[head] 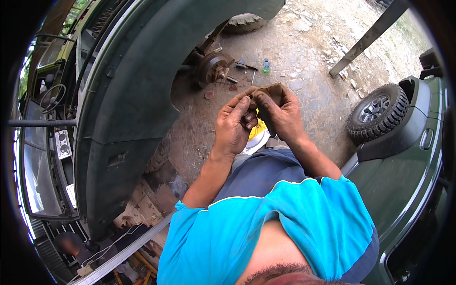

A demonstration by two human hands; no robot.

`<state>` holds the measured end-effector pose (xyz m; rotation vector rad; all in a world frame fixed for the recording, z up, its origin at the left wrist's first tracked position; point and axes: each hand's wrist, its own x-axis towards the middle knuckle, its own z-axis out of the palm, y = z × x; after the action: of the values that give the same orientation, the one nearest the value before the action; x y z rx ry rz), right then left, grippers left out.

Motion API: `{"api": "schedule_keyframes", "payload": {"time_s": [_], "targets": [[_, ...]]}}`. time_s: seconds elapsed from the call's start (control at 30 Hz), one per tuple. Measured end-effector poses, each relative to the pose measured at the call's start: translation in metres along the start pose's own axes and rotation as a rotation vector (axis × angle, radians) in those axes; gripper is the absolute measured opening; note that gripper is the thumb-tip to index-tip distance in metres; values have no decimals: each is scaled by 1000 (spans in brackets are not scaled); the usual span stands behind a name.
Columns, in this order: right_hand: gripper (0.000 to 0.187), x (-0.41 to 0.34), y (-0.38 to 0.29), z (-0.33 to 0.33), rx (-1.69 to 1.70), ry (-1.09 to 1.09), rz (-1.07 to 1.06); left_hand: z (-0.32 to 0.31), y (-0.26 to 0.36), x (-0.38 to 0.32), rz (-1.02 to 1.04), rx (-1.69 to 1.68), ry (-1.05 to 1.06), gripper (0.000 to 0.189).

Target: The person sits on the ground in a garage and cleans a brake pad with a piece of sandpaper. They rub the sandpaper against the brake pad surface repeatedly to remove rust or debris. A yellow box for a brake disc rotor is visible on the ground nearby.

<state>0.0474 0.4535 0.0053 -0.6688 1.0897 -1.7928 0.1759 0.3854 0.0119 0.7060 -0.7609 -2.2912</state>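
My two hands meet in front of my body, above a yellow-and-white round container (257,135). In my right hand (288,119) is a folded brown sheet (273,91), its thumb pressing on it; whether it is abrasive paper or cloth I cannot tell. My left hand (233,123) pinches a small dark part (253,102) between thumb and fingers, touching the sheet. Fingers hide most of that part. Beyond my hands, a brake disc and hub (211,68) sit exposed in the wheel arch of a green vehicle (139,71), with its wheel off.
On the stained floor, a small bottle with green liquid (266,66) stands near loose tools (245,66) and a reddish fragment (209,94). A metal post (367,39) rises at upper right. Another green vehicle with a knobbly tyre (377,111) flanks my right. A person (69,245) is at lower left.
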Motion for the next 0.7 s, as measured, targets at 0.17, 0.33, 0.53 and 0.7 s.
{"api": "schedule_keyframes", "payload": {"time_s": [0.17,0.33,0.53,0.7], "targets": [[18,-2,14,-6,-12,71,-6,-6,-16,-1,-17,21,20,25],[17,-14,17,1,10,67,47,-12,-17,6,4,59,69,25],[17,-8,22,-7,-26,66,74,-15,-22,7,6,56,43,27],[16,2,17,-13,-106,47,90,-14,-20,2,22,104,27,30]]}}
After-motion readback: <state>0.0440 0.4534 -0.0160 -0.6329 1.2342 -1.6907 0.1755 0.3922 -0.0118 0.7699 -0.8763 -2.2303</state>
